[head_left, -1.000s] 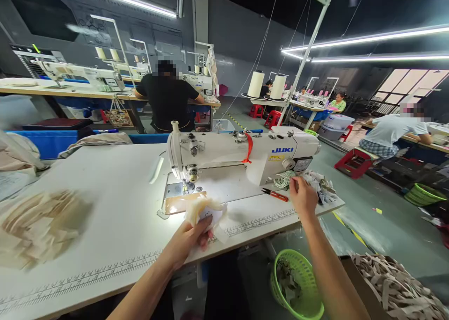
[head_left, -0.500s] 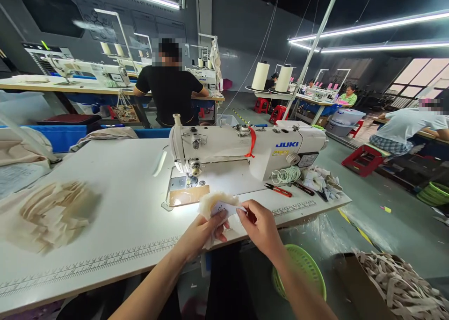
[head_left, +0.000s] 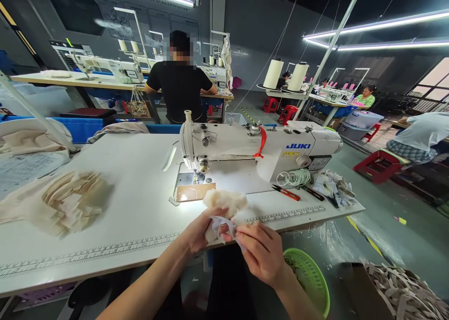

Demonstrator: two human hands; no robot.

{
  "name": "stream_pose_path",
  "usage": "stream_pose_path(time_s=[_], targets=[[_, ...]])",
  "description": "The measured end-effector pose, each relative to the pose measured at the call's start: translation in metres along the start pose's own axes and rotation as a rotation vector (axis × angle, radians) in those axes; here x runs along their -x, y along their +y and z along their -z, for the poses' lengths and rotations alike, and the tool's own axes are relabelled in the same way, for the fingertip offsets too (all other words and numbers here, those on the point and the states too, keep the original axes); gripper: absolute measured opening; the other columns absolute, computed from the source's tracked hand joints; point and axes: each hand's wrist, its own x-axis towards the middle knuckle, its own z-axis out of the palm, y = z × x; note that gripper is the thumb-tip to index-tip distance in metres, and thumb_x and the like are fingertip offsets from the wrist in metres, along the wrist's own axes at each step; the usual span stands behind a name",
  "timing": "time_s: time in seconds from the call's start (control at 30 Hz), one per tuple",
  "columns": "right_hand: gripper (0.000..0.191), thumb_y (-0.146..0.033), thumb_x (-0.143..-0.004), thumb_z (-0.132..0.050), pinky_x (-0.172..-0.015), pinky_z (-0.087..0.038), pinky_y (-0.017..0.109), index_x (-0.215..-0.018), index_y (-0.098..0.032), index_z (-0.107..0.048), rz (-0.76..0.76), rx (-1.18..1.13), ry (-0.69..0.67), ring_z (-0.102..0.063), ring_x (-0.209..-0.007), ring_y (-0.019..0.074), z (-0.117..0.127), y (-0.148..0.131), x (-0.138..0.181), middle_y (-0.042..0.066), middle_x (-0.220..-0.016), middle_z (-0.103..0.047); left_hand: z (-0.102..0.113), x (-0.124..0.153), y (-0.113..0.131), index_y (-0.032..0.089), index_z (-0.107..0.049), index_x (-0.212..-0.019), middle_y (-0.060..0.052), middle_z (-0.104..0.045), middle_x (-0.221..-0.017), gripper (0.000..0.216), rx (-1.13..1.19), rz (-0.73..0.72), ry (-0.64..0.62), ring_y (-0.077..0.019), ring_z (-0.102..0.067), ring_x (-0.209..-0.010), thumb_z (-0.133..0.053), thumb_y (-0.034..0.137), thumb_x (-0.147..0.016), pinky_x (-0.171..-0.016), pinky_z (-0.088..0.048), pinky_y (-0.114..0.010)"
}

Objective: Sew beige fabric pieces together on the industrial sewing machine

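compared with a second ago, the right hand (head_left: 262, 253) is no longer seen at the far right of the table (head_left: 122, 217) beside the scraps; it is now brought to the lower centre of the frame, against the left hand (head_left: 200, 230). since half a second ago both hands are drawn nearer the table's front edge. a small white piece (head_left: 220, 224), thin, crumpled and paper-like, is pinched between left thumb and fingers, and its right end is gripped by the closed fingertips of the right hand. a cream bundle (head_left: 224, 200), soft and fluffy with a ragged outline, is seen on the table just above the left fingers; whether it is touched cannot be told. behind it, at centre, a white enamelled sewing machine (head_left: 259, 147) is lit at its needle. a blurred heap of beige strips (head_left: 70, 202) is spread at middle left. red-handled snips (head_left: 286, 192) and a coil of white cord (head_left: 293, 176) are laid right of centre. a round green plastic basket (head_left: 312, 278) with a slotted wall is seen at the lower right, below the table.
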Motion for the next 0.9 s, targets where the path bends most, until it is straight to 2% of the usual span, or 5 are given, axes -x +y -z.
stream_pose_path(time_s=[0.23, 0.4, 0.57, 0.73, 0.9], targets=[[0.034, -0.003, -0.088, -0.052, -0.078, -0.059, 0.034, -0.115, -0.022, -0.061, -0.201, -0.287, 0.117, -0.071, -0.090, 0.0180, 0.019, -0.026, 0.006, 0.007, -0.104, -0.074, -0.004, 0.004, 0.003, 0.013, -0.068, -0.070, 0.001, -0.056, -0.053, 0.034, -0.325, -0.096, 0.099, -0.0110, -0.053, -0.052, -0.085, 0.041, -0.066, -0.058, -0.056, -0.025], [0.008, -0.028, -0.093, -0.060, -0.054, -0.054, 0.029, -0.089, -0.023, -0.065, -0.907, -0.533, 0.352, -0.064, -0.058, 0.0159, 0.046, -0.032, 0.085, 0.001, -0.071, -0.069, -0.010, 0.010, 0.002, 0.016, -0.066, -0.068, -0.002, -0.055, -0.059, 0.038, -0.577, -0.132, 0.120, -0.0201, -0.062, -0.070, -0.079, 0.051, -0.073, -0.060, -0.057, -0.028], [0.047, -0.061, -0.065, -0.076, -0.052, -0.049, 0.030, -0.070, -0.017, -0.063, -1.819, -0.249, 0.543, -0.055, -0.051, 0.0152, 0.060, -0.010, 0.224, 0.006, -0.069, -0.070, -0.023, 0.008, -0.012, 0.018, -0.061, -0.054, -0.005, -0.058, -0.060, 0.052, -0.891, -0.034, 0.049, -0.0225, -0.065, -0.074, -0.063, 0.059, -0.084, -0.060, -0.052, -0.025], [0.041, -0.054, -0.082, -0.069, -0.052, -0.048, 0.027, -0.070, -0.016, -0.057, -2.006, -0.081, 0.619, -0.051, -0.048, 0.0109, 0.065, 0.024, 0.298, -0.001, -0.063, -0.063, -0.045, 0.004, -0.044, 0.017, -0.068, -0.059, -0.006, -0.064, -0.060, 0.058, -0.972, 0.187, -0.015, -0.0137, -0.051, -0.047, -0.055, 0.067, -0.085, -0.044, -0.039, -0.022], [0.033, -0.048, -0.090, -0.063, -0.062, -0.053, 0.030, -0.090, -0.014, -0.063, -1.957, -0.007, 0.581, -0.062, -0.063, 0.0148, 0.070, 0.057, 0.298, 0.001, -0.075, -0.065, -0.054, -0.016, -0.076, 0.015, -0.071, -0.066, -0.008, -0.066, -0.059, 0.054, -0.875, 0.231, -0.110, -0.0147, -0.055, -0.053, -0.058, 0.063, -0.085, -0.050, -0.042, -0.022]])
